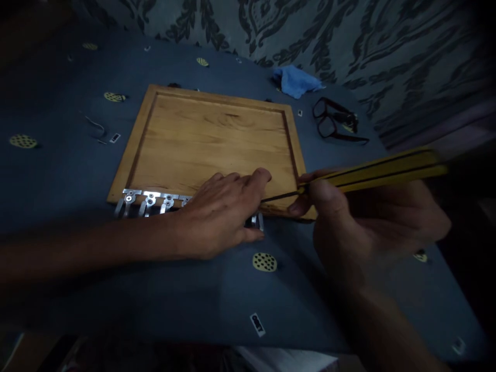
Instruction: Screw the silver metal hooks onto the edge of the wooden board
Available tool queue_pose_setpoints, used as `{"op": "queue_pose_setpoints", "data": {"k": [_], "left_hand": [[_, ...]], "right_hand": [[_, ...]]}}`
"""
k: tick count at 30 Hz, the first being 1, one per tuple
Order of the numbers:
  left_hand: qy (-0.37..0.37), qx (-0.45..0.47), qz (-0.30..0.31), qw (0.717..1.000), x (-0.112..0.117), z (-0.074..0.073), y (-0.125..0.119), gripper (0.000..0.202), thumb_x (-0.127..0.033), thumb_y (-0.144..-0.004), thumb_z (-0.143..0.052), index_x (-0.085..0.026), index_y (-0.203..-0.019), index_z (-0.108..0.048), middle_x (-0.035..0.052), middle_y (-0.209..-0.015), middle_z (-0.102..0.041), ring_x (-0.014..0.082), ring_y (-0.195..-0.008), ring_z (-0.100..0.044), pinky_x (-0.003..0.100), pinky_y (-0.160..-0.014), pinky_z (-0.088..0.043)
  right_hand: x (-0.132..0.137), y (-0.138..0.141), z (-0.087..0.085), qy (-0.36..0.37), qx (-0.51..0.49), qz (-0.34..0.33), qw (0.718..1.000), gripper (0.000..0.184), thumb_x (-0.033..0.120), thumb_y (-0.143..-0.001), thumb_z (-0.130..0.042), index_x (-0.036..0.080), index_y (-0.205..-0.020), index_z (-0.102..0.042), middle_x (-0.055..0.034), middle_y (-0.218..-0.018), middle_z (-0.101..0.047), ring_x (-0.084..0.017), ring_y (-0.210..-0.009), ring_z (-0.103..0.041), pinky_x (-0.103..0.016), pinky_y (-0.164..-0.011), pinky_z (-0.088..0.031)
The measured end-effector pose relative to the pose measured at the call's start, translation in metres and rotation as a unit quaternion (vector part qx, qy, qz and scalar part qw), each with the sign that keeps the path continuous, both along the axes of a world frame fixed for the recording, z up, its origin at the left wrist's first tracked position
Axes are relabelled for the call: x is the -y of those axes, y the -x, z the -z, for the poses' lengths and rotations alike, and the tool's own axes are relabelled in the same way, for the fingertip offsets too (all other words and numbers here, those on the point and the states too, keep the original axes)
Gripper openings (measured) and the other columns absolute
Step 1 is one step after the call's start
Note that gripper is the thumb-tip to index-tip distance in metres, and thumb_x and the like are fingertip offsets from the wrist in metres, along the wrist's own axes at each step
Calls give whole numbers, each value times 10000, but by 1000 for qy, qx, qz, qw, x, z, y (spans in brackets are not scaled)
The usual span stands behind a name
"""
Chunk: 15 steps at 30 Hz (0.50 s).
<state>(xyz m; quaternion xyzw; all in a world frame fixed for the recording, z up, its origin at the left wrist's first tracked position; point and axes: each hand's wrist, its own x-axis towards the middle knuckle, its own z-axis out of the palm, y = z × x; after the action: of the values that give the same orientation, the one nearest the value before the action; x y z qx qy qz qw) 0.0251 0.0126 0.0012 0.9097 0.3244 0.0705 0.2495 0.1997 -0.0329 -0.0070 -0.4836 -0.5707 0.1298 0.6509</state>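
Note:
A wooden board point(209, 139) with a grooved border lies on a blue cloth. Along its near edge runs a row of shiny metal hook brackets point(149, 200). My left hand point(222, 212) lies over the right part of that row, fingers curled and pressing a bracket against the board's edge. My right hand point(349, 217) grips a screwdriver point(380, 173) with a yellow and black handle. Its thin dark shaft points left, with the tip hidden at my left fingertips.
Black-framed glasses point(335, 121) and a crumpled blue cloth point(296, 81) lie beyond the board at the right. A bent wire point(96, 125) and small tags point(114, 138) lie to the left. Another tag point(257, 324) is near the front edge. Patterned fabric hangs behind.

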Motion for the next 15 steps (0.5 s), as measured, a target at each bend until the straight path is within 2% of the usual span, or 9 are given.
{"op": "queue_pose_setpoints", "data": {"k": [2,4,6,10,15], "left_hand": [[7,-1,0,1000,0,1,0,582,-342,-888,-778,-171,-1313,-419,79,-1152,-681,260,-1087,-640,365,-897,-470],[14,-5,-2,1000,0,1,1,584,-338,-878,-788,-178,-1304,-422,72,-1147,-682,258,-1078,-641,361,-890,-464],[17,0,-4,1000,0,1,1,581,-340,-870,-793,-187,-1294,-426,70,-1149,-681,258,-1083,-640,357,-892,-459],[16,11,-2,1000,0,1,2,551,-327,-880,-777,-177,-1287,-437,86,-1166,-669,263,-1102,-635,362,-897,-456],[8,10,-2,1000,-1,1,1,571,-332,-876,-781,-176,-1299,-431,96,-1173,-671,273,-1114,-633,382,-913,-468]], "right_hand": [[0,0,-2,-15,-24,40,999,96,205,-799,-852,224,-842,-768,31,-758,-755,-115,-471,-644,-251,-412,-545],[0,-2,-4,-23,-11,90,996,76,234,-817,-830,230,-799,-757,19,-773,-751,-135,-527,-658,-297,-493,-576],[1,-3,-6,-19,14,107,994,87,251,-796,-842,234,-785,-758,10,-783,-740,-157,-604,-674,-322,-567,-593],[2,-4,-4,-13,25,48,998,126,194,-771,-861,237,-849,-773,9,-765,-733,-151,-574,-663,-279,-479,-559],[1,-3,0,-26,78,27,996,122,186,-828,-835,270,-906,-793,17,-690,-730,-148,-512,-650,-276,-468,-540]]}}
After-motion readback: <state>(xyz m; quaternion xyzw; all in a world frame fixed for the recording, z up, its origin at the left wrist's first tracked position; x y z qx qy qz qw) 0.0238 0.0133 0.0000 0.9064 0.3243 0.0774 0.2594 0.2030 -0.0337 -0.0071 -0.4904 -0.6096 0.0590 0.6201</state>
